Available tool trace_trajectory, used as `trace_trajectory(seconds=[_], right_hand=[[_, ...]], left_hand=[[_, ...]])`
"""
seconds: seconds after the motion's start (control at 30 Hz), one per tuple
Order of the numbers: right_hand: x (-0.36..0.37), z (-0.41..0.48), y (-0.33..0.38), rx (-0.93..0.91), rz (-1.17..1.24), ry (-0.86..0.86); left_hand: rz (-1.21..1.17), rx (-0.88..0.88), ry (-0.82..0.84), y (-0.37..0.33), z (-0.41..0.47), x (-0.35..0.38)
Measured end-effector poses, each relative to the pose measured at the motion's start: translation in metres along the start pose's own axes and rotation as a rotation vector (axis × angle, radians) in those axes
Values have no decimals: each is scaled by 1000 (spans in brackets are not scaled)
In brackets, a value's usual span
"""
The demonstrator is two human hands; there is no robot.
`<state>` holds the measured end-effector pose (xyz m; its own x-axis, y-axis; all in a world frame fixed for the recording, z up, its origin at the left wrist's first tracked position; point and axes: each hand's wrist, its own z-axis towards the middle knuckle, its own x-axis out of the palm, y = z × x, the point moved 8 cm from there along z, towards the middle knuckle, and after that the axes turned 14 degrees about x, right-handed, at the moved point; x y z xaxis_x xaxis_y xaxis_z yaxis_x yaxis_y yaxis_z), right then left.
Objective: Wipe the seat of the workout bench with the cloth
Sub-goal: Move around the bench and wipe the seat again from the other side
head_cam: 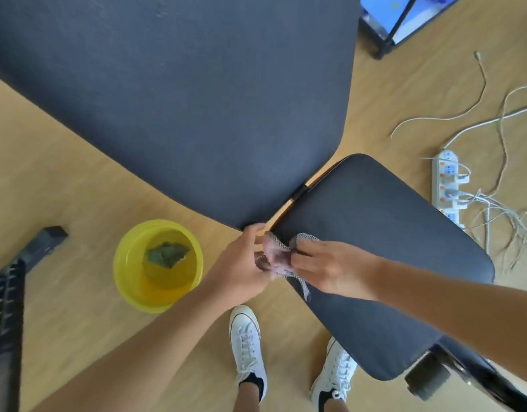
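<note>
A: Where's the cloth point(278, 257)?
B: Bunched between both hands, at the near-left corner of the seat point(384, 263), right by the gap to the backrest point(182, 99). Left hand point(241, 269) pinches its left side, fingers closed on it. Right hand point(330, 267) grips the right side, fingers curled onto it.
A: Is it flat on the pad?
B: No. Crumpled, with a tail hanging down over the seat's left edge. Can't tell how much of it touches the pad.
A: Seat orientation?
B: Long axis runs from upper left to lower right in view. The narrow end sits near the backrest hinge, the wide end toward the roller point(428, 379) at lower right. Backrest fans out up and left from the same hinge.
A: Room to move?
B: Whole pad surface beyond the hands is bare, right out to the far rounded edge. The right forearm crosses over the near part of it.
A: Around the bench?
B: Yellow bucket point(125, 263) on the floor just left of the hands, with a green rag point(167, 254) lying in it. Shoes point(247, 343) below, close to the seat's near edge. Power strip point(446, 185) and loose cables point(494, 120) on the floor past the far edge, apart from the pad.
</note>
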<state>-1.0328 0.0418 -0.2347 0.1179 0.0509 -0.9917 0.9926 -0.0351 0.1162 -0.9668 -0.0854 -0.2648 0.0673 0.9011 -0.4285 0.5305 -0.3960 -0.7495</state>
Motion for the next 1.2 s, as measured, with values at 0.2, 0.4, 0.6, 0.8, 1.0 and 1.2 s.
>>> trace_trajectory(seconds=[0.2,0.4,0.6,0.8,1.0,1.2], right_hand=[[-12,2,-128,1253,465,-316],[-17,36,-42,347,109,-99],[-11,13,-217,1128,429,-38],[7,-106,-254,1489,700,388],[8,-127,-241,1534,1405,59],[12,-96,-250,1477,1119,135]], left_hand=[[23,-98,-127,-4,2,-8],[321,21,-169,-18,27,-12],[328,-56,-167,-30,31,-12],[399,-81,-149,-37,33,-12],[372,-66,-127,-41,35,-10],[357,-202,-15,-14,44,-3]])
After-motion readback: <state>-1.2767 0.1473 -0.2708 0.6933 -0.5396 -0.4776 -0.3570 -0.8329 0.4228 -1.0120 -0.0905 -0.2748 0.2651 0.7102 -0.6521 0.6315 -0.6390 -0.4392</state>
